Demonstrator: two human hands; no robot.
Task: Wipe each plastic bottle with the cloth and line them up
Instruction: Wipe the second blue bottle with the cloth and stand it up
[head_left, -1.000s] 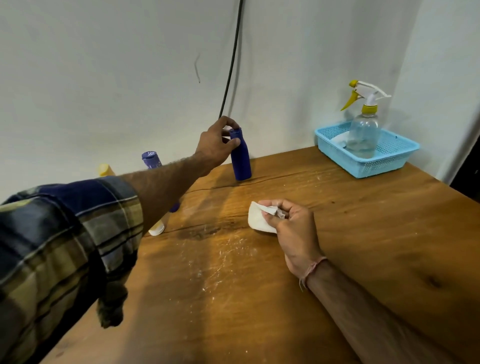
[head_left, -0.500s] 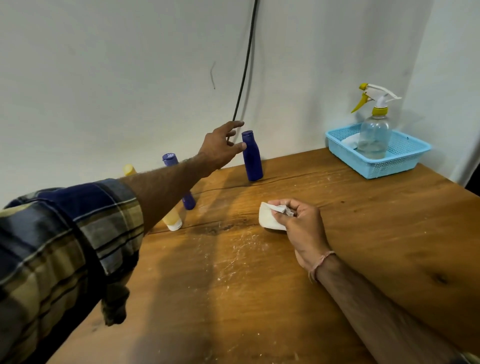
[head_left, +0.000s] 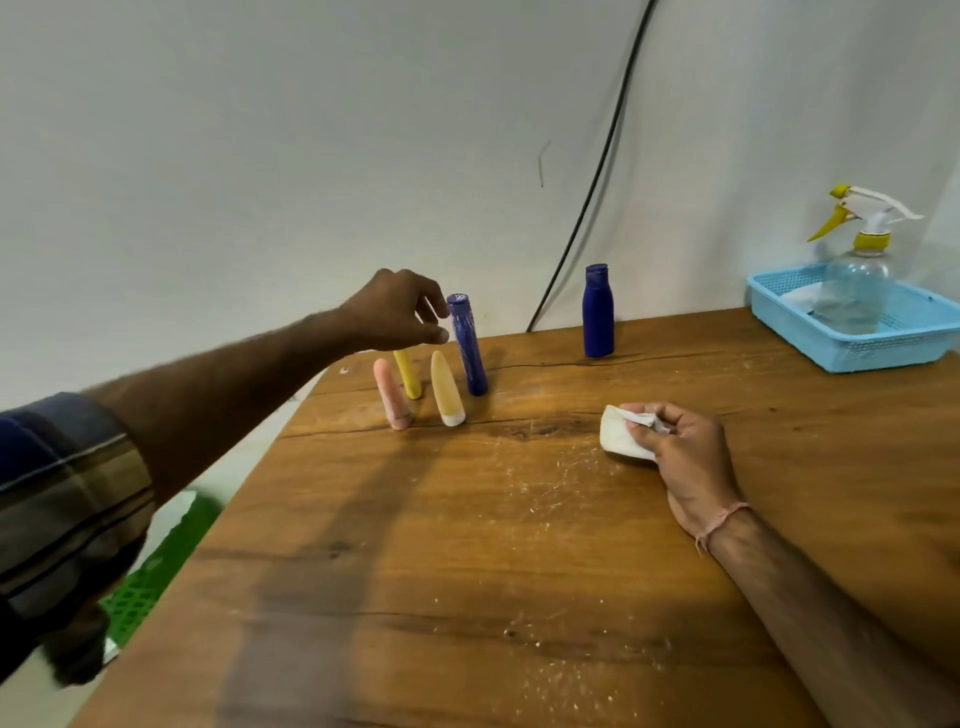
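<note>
A dark blue bottle (head_left: 598, 312) stands alone near the wall on the wooden table (head_left: 467, 571). To its left is a cluster: a tall blue bottle (head_left: 467, 348), a yellow bottle (head_left: 408, 375), a pink bottle (head_left: 392, 396) and a cream bottle (head_left: 447, 389) standing on its white cap. My left hand (head_left: 395, 312) hovers at the tall blue bottle's upper left side, with its fingertips right by it and not closed round it. My right hand (head_left: 680, 452) rests on the table and grips a folded white cloth (head_left: 621, 441).
A light blue basket (head_left: 852, 343) at the far right holds a clear spray bottle (head_left: 857, 270) with a yellow trigger. A black cable (head_left: 587, 197) runs down the wall. The table's left edge slants past the cluster, with a green crate (head_left: 150, 571) on the floor below.
My left hand released the dark blue bottle, left it standing by the wall and moved left to the tall blue bottle. My right hand and the cloth stayed in place.
</note>
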